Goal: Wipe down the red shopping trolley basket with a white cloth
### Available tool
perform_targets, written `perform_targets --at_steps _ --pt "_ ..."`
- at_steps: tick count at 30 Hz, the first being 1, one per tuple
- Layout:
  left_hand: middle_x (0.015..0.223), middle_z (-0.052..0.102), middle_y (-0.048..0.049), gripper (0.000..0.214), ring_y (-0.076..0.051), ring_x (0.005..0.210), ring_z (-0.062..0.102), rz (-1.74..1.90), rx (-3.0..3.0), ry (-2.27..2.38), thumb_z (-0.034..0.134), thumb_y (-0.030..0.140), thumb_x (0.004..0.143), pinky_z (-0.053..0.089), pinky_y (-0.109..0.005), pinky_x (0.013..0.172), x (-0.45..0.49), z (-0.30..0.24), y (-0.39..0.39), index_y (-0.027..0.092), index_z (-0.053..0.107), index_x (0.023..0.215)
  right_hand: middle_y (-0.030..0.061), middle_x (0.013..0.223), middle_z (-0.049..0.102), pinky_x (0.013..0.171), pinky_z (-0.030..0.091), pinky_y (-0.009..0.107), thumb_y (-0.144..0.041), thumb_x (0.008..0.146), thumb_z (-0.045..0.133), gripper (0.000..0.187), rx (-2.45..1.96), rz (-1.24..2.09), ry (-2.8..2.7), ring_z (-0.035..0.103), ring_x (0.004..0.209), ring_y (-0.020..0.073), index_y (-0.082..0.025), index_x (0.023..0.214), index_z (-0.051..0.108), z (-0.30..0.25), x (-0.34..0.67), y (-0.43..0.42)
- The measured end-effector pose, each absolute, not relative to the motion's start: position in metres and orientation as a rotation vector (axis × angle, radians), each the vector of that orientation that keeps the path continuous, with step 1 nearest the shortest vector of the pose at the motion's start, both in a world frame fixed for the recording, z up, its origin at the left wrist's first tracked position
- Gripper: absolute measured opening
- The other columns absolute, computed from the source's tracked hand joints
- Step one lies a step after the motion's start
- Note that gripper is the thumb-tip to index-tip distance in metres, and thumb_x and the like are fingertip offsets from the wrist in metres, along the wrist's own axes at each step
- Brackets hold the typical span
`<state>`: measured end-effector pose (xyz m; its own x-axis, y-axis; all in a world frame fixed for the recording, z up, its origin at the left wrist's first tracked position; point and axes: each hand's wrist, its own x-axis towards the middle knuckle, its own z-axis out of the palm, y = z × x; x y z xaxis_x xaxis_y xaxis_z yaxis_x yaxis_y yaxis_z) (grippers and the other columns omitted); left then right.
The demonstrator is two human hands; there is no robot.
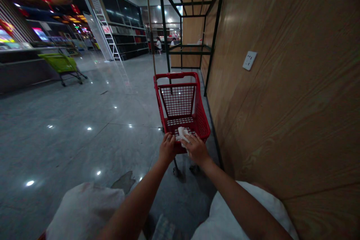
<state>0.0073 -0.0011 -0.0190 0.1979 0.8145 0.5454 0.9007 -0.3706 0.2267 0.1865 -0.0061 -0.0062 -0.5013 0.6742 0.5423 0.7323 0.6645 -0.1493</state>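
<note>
A small red shopping cart point(182, 101) stands on the grey tiled floor, right beside a wooden wall. My left hand point(167, 149) is closed around the cart's near rim. My right hand point(196, 148) presses a crumpled white cloth point(182, 134) against the same rim, fingers curled over it. Both my arms reach forward from the bottom of the picture. The cart's mesh basket holds nothing else that I can see.
The wooden wall point(281, 101) with a white socket point(249, 60) runs along the right. A dark metal shelf frame point(191, 26) stands behind the cart. A green cart point(62, 63) and a ladder point(111, 41) stand far left; people sit in the distance.
</note>
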Motion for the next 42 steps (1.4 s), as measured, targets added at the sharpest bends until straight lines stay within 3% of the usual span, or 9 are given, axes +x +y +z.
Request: perform_targets --at_steps 7,17,19,23,28,32,35,38,42 --pt "0.091 0.06 -0.0076 0.014 -0.027 0.108 0.048 -0.785 -2.413 -1.594 0.066 0.019 0.068 0.047 -0.04 0.094 -0.007 -0.01 0.009 0.022 0.056 0.076 0.0084 0.12 0.063 0.108 0.035 0.043 0.0 0.075 0.053 0.044 -1.253 -0.027 -2.205 0.055 0.115 0.0208 -0.023 0.108 0.068 0.002 0.243 0.02" --pt "0.084 0.061 -0.0055 0.011 -0.025 0.099 0.052 -0.68 -2.502 -1.531 0.062 0.017 0.064 0.048 -0.039 0.092 -0.045 0.005 0.011 0.022 0.057 0.073 0.0072 0.13 0.058 0.105 0.041 0.04 0.005 0.074 0.051 0.054 -1.189 0.007 -2.332 0.051 0.122 0.0199 -0.024 0.118 0.062 -0.001 0.218 0.014" --pt "0.09 0.062 -0.0055 0.015 -0.024 0.101 0.053 -0.613 -2.508 -1.532 0.061 0.017 0.063 0.045 -0.042 0.098 -0.066 0.009 0.008 0.023 0.06 0.076 0.0068 0.131 0.058 0.105 0.042 0.039 0.004 0.075 0.052 0.055 -1.156 0.004 -2.381 0.051 0.123 0.0202 -0.025 0.122 0.061 0.001 0.204 0.005" --pt "0.124 0.054 -0.0092 0.021 -0.029 0.126 0.042 -0.533 -2.398 -1.553 0.062 0.026 0.067 0.024 -0.056 0.113 -0.115 0.009 -0.001 0.024 0.063 0.088 0.0078 0.131 0.058 0.105 0.042 0.037 -0.001 0.082 0.051 0.05 -1.007 0.015 -2.485 0.051 0.123 0.0197 -0.024 0.126 0.059 0.008 0.175 -0.017" --pt "0.142 0.04 -0.0163 0.039 -0.034 0.139 0.024 -0.569 -2.201 -1.697 0.056 0.032 0.077 0.012 -0.063 0.112 -0.159 -0.001 -0.015 0.021 0.055 0.114 0.0072 0.127 0.061 0.104 0.043 0.039 -0.013 0.09 0.054 0.032 -0.776 -0.084 -2.476 0.053 0.12 0.0213 -0.023 0.118 0.064 0.014 0.148 -0.034" --pt "0.147 0.03 -0.0241 0.05 -0.038 0.143 0.013 -0.662 -1.954 -1.917 0.047 0.021 0.078 0.005 -0.07 0.108 -0.146 -0.002 -0.023 0.013 0.044 0.127 0.0037 0.129 0.06 0.103 0.043 0.041 -0.017 0.089 0.059 0.024 -0.747 -0.132 -2.438 0.053 0.121 0.0213 -0.027 0.108 0.069 0.013 0.146 -0.024" --pt "0.144 0.036 -0.022 0.054 -0.034 0.141 0.021 -0.694 -2.079 -1.836 0.045 0.014 0.074 0.011 -0.064 0.112 -0.108 0.007 -0.028 0.013 0.044 0.128 0.0023 0.133 0.057 0.104 0.042 0.041 -0.014 0.088 0.059 0.03 -0.874 -0.151 -2.366 0.049 0.125 0.0221 -0.029 0.112 0.067 0.013 0.157 -0.003" --pt "0.141 0.043 -0.016 0.049 -0.031 0.136 0.032 -0.708 -2.29 -1.622 0.054 0.026 0.075 0.018 -0.055 0.115 -0.057 0.018 -0.034 0.017 0.05 0.123 0.0037 0.137 0.053 0.104 0.042 0.041 -0.011 0.089 0.055 0.034 -1.044 -0.154 -2.266 0.044 0.13 0.0232 -0.027 0.117 0.065 0.016 0.169 0.015" --pt "0.124 0.058 -0.0135 0.037 -0.03 0.122 0.048 -0.69 -2.328 -1.632 0.053 0.039 0.083 0.026 -0.055 0.111 0.002 0.019 -0.037 0.018 0.057 0.114 0.0048 0.136 0.054 0.107 0.039 0.042 -0.008 0.089 0.05 0.036 -1.065 -0.126 -2.244 0.039 0.134 0.0218 -0.024 0.118 0.065 0.013 0.166 0.014"
